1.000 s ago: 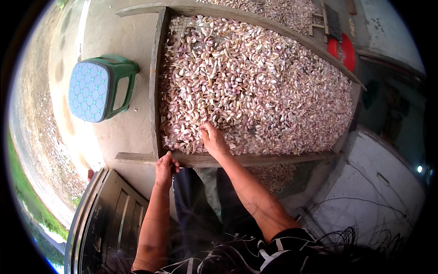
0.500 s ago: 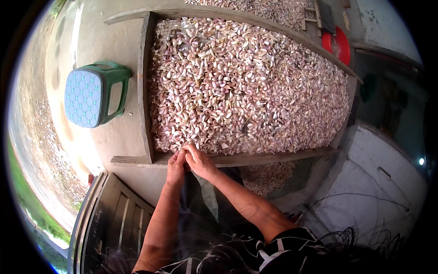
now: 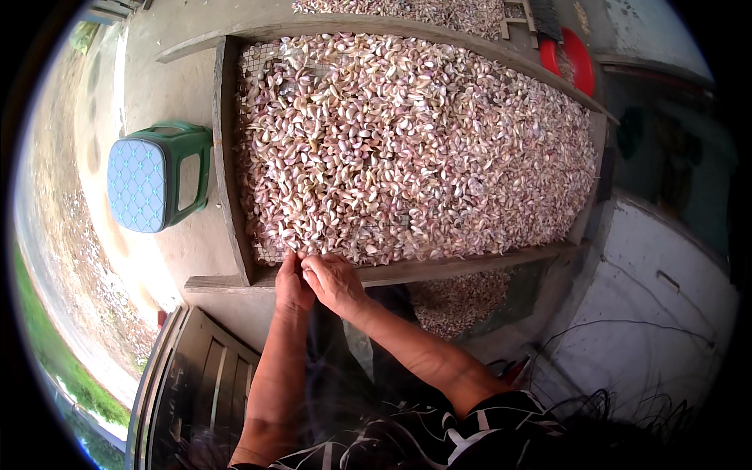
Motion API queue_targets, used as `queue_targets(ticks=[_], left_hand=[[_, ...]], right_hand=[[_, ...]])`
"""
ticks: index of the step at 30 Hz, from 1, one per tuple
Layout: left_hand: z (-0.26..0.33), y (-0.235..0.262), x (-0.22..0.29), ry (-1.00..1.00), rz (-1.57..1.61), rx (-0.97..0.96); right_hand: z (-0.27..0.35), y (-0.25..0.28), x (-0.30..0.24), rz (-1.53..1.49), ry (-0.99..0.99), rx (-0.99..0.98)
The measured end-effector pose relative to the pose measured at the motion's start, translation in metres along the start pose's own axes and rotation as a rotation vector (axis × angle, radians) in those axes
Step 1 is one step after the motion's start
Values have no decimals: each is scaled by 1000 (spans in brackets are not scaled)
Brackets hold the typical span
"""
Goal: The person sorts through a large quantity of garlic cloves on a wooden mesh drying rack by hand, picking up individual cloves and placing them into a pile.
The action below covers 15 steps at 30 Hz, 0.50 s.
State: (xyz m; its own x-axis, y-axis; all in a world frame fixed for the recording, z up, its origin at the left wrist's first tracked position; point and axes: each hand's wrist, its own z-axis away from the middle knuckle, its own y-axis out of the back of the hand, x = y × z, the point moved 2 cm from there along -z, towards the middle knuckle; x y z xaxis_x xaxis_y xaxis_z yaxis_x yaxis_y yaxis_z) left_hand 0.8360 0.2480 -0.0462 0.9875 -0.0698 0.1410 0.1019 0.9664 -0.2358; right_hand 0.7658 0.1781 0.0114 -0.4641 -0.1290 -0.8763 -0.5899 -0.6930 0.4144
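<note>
Pinkish-white garlic cloves cover a wire mesh screen set in a wooden frame. At the frame's near edge, towards its left corner, my two hands meet with their fingers closed together. My left hand is held upright, its thumb and fingertips pinched. Bent over beside it, my right hand shows its back, and its curled fingertips touch the left ones. Whatever lies between the fingers is too small and covered to make out. Cloves lie just beyond my fingertips.
A green plastic stool with a pale blue patterned seat stands left of the frame. More cloves lie beneath the screen. A red basin sits at the far right, and a dark panelled door is at lower left.
My joined hands have shifted slightly left in the picture, and my right hand has turned to show more of its back. The whole view has swung a little.
</note>
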Motion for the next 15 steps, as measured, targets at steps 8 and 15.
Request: queue_targets(ticks=[8, 15], left_hand=[[6, 3, -9, 135, -35, -257], [12, 17, 14, 154, 6, -249]], right_hand=[[10, 6, -9, 189, 136, 69], [-22, 66, 89, 391, -210, 359]])
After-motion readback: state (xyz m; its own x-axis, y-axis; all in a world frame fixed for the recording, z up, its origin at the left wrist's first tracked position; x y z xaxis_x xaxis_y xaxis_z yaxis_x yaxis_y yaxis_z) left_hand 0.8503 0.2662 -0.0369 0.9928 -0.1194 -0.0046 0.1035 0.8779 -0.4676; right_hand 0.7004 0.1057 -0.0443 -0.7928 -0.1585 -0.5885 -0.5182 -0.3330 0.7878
